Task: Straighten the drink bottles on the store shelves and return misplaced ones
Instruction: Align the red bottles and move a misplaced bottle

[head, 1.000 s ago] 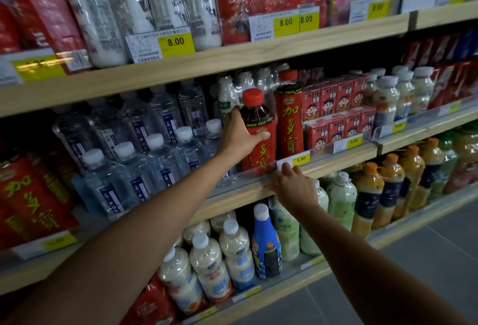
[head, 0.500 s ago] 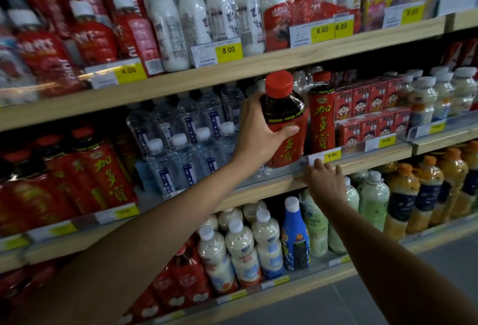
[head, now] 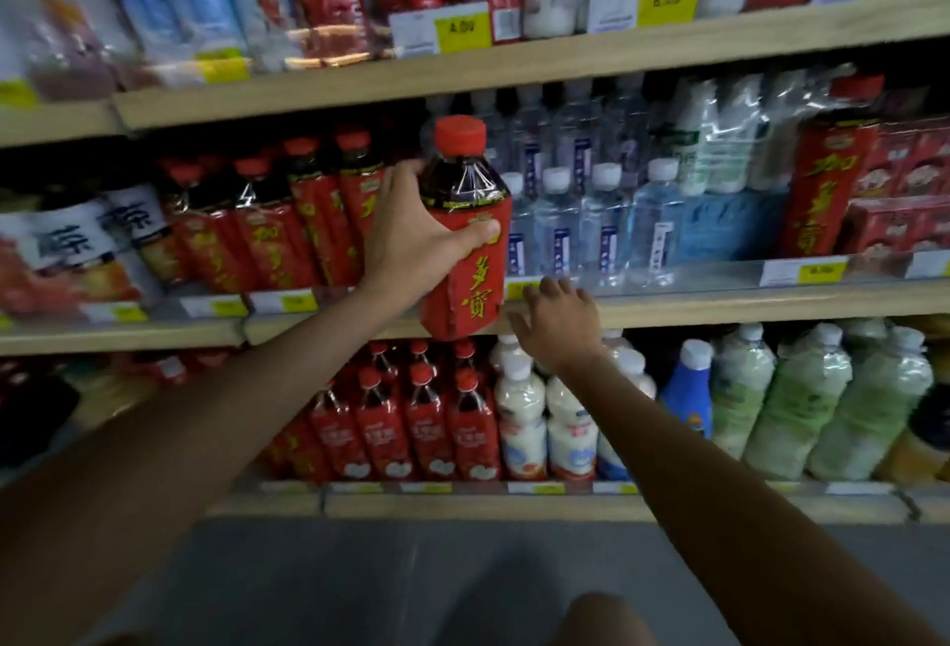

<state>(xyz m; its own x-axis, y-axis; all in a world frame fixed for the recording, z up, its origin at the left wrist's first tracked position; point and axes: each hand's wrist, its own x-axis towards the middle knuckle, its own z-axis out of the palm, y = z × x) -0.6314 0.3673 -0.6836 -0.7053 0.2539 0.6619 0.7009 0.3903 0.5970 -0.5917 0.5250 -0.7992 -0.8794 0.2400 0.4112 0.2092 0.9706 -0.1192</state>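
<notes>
My left hand [head: 417,239] is wrapped around a dark tea bottle [head: 465,234] with a red cap and a red label, holding it upright in the air in front of the middle shelf [head: 719,303]. Just left of it stands a row of matching red-label tea bottles [head: 277,229]. To its right are clear water bottles [head: 601,223] with white caps, and one more tall red-label bottle [head: 830,187] stands beyond them. My right hand [head: 558,319] rests with spread fingers on the middle shelf's front edge, holding nothing.
The lower shelf [head: 565,504] carries small red bottles [head: 411,419], white milk drinks [head: 545,424], a blue bottle [head: 689,398] and pale green bottles [head: 822,403]. The top shelf [head: 514,69] holds packs and price tags. Red cartons [head: 910,203] sit far right. Grey floor [head: 411,578] lies below.
My left hand has lifted the red-label bottle off the shelf and carried it left, past the water bottles, toward the matching row. My right hand slid left along the shelf edge.
</notes>
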